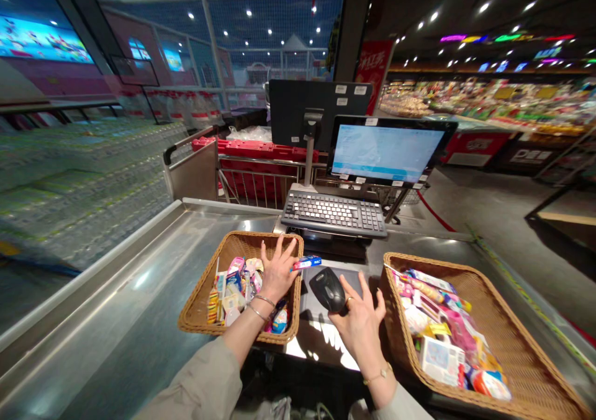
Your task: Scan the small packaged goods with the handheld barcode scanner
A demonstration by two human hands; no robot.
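My left hand (278,270) reaches over the left wicker basket (201,296), which is full of small packaged goods. Its thumb and forefinger pinch a small blue and red packet (307,262) held just past the basket's right rim. My right hand (361,321) rests with fingers spread beside a black handheld barcode scanner (328,288) that lies on the dark counter pad between the baskets; the fingertips touch its side. A second wicker basket (512,339) to the right holds several colourful packets.
A keyboard (334,213) and a lit touchscreen monitor (388,153) stand behind the scanner. A steel checkout counter (121,308) stretches to the left. Red shopping baskets and a metal rail sit behind. Store aisles lie to the right.
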